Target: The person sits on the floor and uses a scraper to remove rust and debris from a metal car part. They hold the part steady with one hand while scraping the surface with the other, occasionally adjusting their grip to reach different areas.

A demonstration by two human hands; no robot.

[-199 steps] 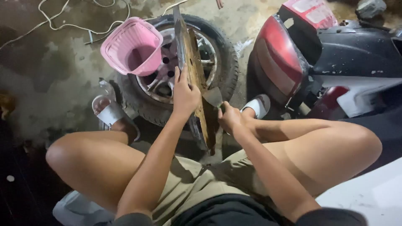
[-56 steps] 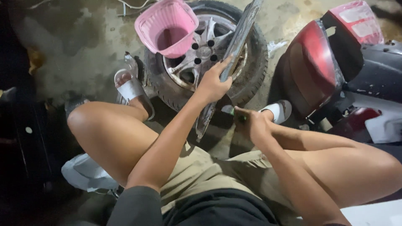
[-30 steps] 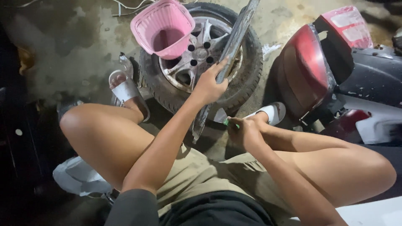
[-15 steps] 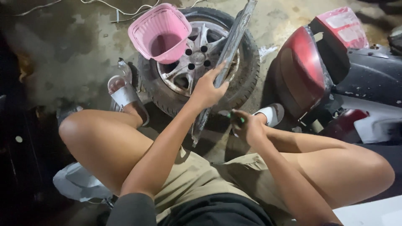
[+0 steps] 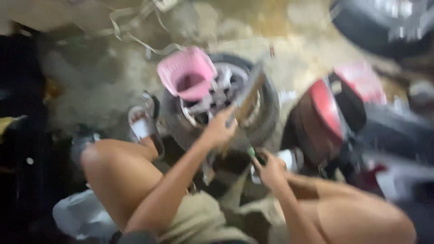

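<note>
The picture is blurred by motion. My left hand [image 5: 220,129] grips the edge of a long flat worn board [image 5: 247,97] that stands upright against a wheel with a tyre [image 5: 266,113] lying on the ground. My right hand [image 5: 270,169] is lower, beside the board's foot, closed around a small tool with a green handle [image 5: 251,152]. I sit with both bare knees spread either side of the wheel.
A pink plastic basket [image 5: 185,77] rests on the wheel's far left. A red and dark scooter body [image 5: 334,113] stands to the right. A grey sandal [image 5: 142,126] sits left of the wheel. Loose cable [image 5: 135,27] lies on the concrete floor beyond.
The camera swung up and right, so the wheel, basket and hands sit lower and further right in the picture. Both hands keep their hold. The picture has turned blurry.
</note>
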